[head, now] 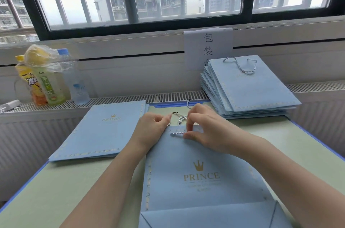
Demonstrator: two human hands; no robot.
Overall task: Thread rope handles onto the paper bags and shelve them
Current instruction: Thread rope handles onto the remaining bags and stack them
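Rope handle, limp and light, is pinched by right hand fingertips against the stiff, creasable paper bag while left hand grips its mouth edge.

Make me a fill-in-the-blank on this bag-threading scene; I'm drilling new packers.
1. Both hands, left hand and right hand, work a ___ at the top of the front bag.
2. The gold word on that bag reads ___.
3. The stack of finished bags lies to the person's ___.
4. The drink bottles stand below the ___.

Missing: rope; PRINCE; right; window
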